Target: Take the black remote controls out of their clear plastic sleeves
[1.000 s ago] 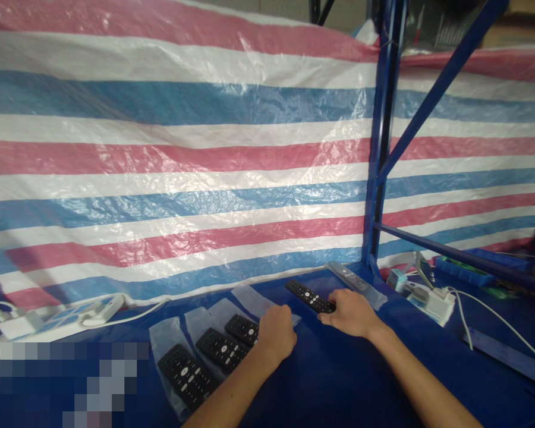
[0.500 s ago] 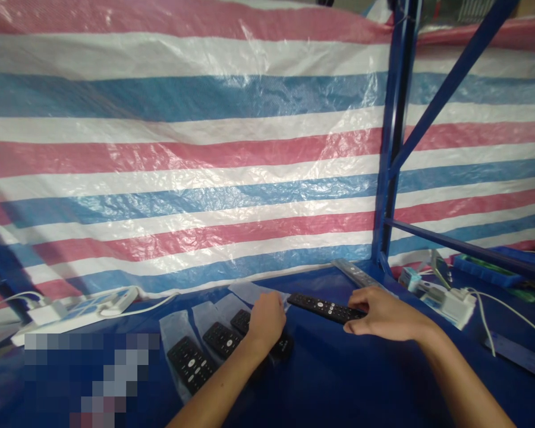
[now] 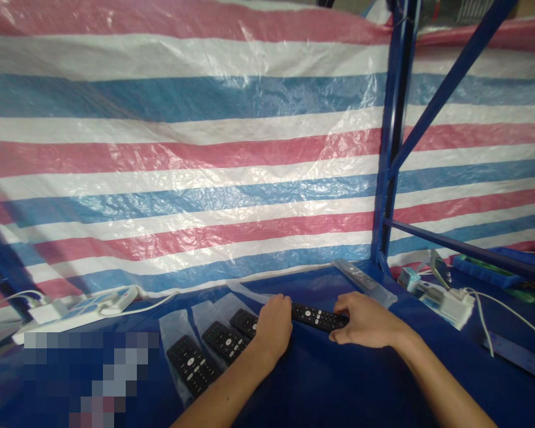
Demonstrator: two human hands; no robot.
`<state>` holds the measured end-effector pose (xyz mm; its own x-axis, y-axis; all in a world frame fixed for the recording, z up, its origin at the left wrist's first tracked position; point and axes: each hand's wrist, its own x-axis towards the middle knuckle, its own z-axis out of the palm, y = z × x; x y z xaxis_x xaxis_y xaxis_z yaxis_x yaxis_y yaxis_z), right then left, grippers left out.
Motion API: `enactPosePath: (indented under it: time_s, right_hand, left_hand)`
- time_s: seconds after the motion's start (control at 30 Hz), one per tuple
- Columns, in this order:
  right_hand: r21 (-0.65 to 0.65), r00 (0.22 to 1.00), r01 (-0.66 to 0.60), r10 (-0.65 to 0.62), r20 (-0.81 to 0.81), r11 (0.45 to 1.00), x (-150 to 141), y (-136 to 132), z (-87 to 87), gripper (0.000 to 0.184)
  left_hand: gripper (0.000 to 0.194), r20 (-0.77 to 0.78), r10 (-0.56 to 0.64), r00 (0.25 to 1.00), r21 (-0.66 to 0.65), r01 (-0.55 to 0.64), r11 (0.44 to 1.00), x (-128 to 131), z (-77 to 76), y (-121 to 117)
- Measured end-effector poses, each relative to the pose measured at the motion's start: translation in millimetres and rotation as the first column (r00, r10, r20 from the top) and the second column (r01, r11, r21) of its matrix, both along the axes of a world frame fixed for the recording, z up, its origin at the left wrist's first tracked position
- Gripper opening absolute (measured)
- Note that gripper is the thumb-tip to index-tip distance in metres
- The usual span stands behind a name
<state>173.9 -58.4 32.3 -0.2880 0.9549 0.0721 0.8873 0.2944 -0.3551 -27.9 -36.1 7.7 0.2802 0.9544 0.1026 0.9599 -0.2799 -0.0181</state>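
My right hand (image 3: 365, 321) grips one end of a black remote control (image 3: 316, 317) between thumb and fingers. The remote's other end meets my left hand (image 3: 274, 327), whose fingers are closed. A clear plastic sleeve (image 3: 252, 295) runs into the left fingers; its mouth is hidden by them. Left of that hand lie three black remotes side by side: a near one (image 3: 191, 364), a middle one (image 3: 223, 340) and a far one (image 3: 244, 321), with clear sleeves around or under them. My left forearm covers their lower ends.
A sleeved remote (image 3: 361, 278) lies at the back right of the blue table (image 3: 312, 380). A white power strip (image 3: 84, 306) with cables is on the left. White plugs (image 3: 455, 306) and a blue tray (image 3: 490, 270) are at the right. A blue post (image 3: 386, 148) rises before a striped sheet (image 3: 182, 160).
My right hand has moved left with the remote, bringing its far end against my left hand. The left hand has shifted slightly right, and the plastic sleeve is pulled along with it.
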Motion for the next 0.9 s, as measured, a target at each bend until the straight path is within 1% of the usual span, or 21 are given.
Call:
enactPosePath:
  time_s: [0.07, 0.2, 0.3, 0.53, 0.63, 0.8, 0.87, 0.9]
  right_hand:
    - [0.009, 1.0, 0.018, -0.018, 0.004, 1.0, -5, 0, -1.4, 0.023]
    - [0.052, 0.998, 0.056, -0.056, 0.004, 0.997, -12, 0, -1.8, 0.024]
    - [0.069, 0.999, 0.044, -0.044, -0.004, 0.997, -14, 1, -3.4, 0.025]
    - [0.1, 1.0, -0.009, 0.008, 0.014, 0.995, -16, 7, -14.6, 0.023]
    - [0.09, 0.999, 0.023, -0.026, 0.026, 0.996, -25, 9, -20.1, 0.024]
    - [0.072, 0.995, 0.098, -0.1, 0.025, 0.993, -39, 13, -27.5, 0.025]
    - [0.052, 0.997, 0.083, -0.083, 0.002, 0.995, -36, 14, -27.9, 0.029]
    - [0.032, 0.999, 0.047, -0.046, -0.027, 0.998, -32, 15, -27.3, 0.032]
  left_hand:
    - [0.027, 0.008, 0.019, 1.0, 0.005, -0.019, 1.0, -1, -2.3, 1]
    - [0.028, 0.037, 0.136, 0.99, 0.04, -0.138, 0.99, -5, -3.6, 4]
    - [0.031, 0.052, 0.161, 0.986, 0.061, -0.164, 0.985, -7, -3.8, 5]
    - [0.031, 0.077, 0.064, 0.995, 0.023, -0.065, 0.998, -5, -6.0, 4]
    - [0.032, 0.116, 0.019, 0.993, 0.022, -0.022, 1.0, 4, -9.8, -2]
    - [0.032, 0.176, -0.09, 0.98, 0.042, 0.083, 0.996, 19, -19.0, -10]
    - [0.031, 0.195, -0.099, 0.976, 0.048, 0.092, 0.995, 19, -19.8, -8]
    - [0.03, 0.208, -0.094, 0.974, 0.05, 0.086, 0.995, 18, -19.1, -7]
